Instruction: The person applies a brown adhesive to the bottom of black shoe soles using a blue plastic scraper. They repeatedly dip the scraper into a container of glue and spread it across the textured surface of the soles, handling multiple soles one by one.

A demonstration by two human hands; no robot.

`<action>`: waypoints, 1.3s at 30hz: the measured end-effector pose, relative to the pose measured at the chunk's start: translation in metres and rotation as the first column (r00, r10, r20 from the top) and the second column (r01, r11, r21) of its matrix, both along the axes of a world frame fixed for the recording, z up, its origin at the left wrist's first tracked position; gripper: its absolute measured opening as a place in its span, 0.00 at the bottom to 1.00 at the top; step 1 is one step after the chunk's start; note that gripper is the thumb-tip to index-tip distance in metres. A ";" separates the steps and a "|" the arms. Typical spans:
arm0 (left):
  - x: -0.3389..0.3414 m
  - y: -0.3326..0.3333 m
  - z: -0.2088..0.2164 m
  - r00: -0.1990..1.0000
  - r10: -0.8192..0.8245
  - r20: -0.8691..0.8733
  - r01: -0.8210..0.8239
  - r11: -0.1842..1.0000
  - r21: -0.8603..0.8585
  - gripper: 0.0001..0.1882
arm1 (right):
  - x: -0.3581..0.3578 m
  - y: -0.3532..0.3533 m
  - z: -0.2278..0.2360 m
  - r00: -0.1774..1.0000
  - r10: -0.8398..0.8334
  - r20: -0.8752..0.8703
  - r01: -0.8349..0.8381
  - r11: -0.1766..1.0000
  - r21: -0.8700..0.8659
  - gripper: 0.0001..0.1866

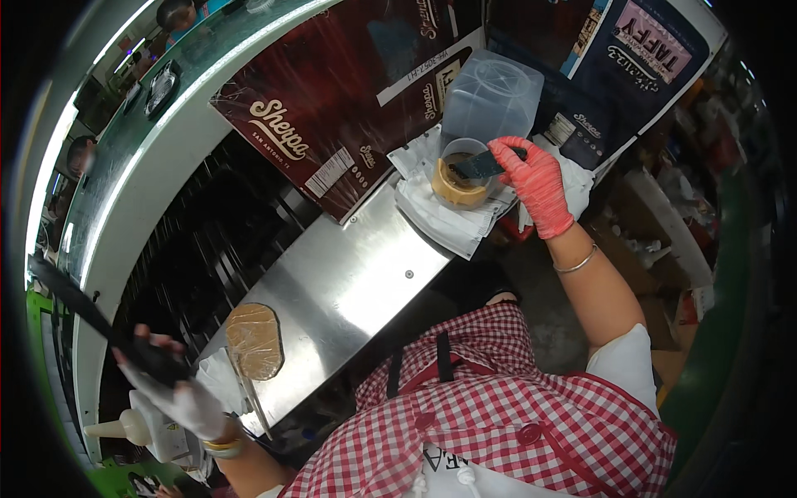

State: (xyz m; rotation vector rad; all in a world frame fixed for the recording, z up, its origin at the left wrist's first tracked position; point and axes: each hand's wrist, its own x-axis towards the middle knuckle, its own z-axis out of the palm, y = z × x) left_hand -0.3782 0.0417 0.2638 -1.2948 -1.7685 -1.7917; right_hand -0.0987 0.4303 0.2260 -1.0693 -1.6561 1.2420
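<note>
At the upper right, my right hand in a red glove grips a dark flat-bladed scraper. The blade reaches into a clear plastic tub with a tan paste around its lower part. That tub stands on folded white cloth. At the lower left, my left hand, white-gloved and blurred, is closed around a long black handle-like bar; what its far end belongs to is unclear. Close to this hand, a flat round tan piece lies on the steel counter, beside a thin metal strip.
A clear plastic bin stands behind the tub. Dark red boxes and a dark blue box border the counter. A white squeeze bottle is at lower left. Dark slatted equipment and a glass-topped ledge run along the left.
</note>
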 end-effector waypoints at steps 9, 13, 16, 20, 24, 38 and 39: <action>0.111 0.047 -0.121 0.437 0.044 0.898 0.415 0.876 -0.245 0.39 | -0.002 0.013 0.005 0.996 0.071 0.047 -0.072 0.997 0.034 0.17; 0.078 0.044 -0.165 0.752 -0.053 0.657 0.463 0.751 -0.470 0.22 | -0.001 0.017 -0.002 0.995 0.097 0.034 -0.096 0.995 -0.035 0.17; 0.093 0.065 -0.157 0.162 -0.174 0.971 0.447 0.890 0.085 0.24 | 0.000 0.021 -0.006 0.997 0.066 0.028 -0.066 0.998 -0.022 0.17; 0.106 0.082 -0.139 -0.427 -0.393 0.814 0.262 0.808 0.528 0.26 | 0.002 0.023 -0.009 0.996 0.079 0.051 -0.078 0.997 -0.028 0.17; 0.110 0.087 -0.137 -0.384 -0.397 0.834 0.286 0.807 0.516 0.26 | 0.003 0.026 -0.004 0.997 0.080 -0.003 -0.080 0.995 -0.065 0.16; 0.117 0.104 -0.126 -0.220 -0.419 0.881 0.371 0.799 0.473 0.48 | -0.009 -0.053 -0.006 0.933 0.168 -0.319 -0.272 0.908 -0.319 0.12; 0.118 0.104 -0.125 -0.220 -0.418 0.881 0.373 0.799 0.472 0.48 | -0.016 -0.069 -0.007 0.887 0.253 -0.387 -0.369 0.891 -0.264 0.12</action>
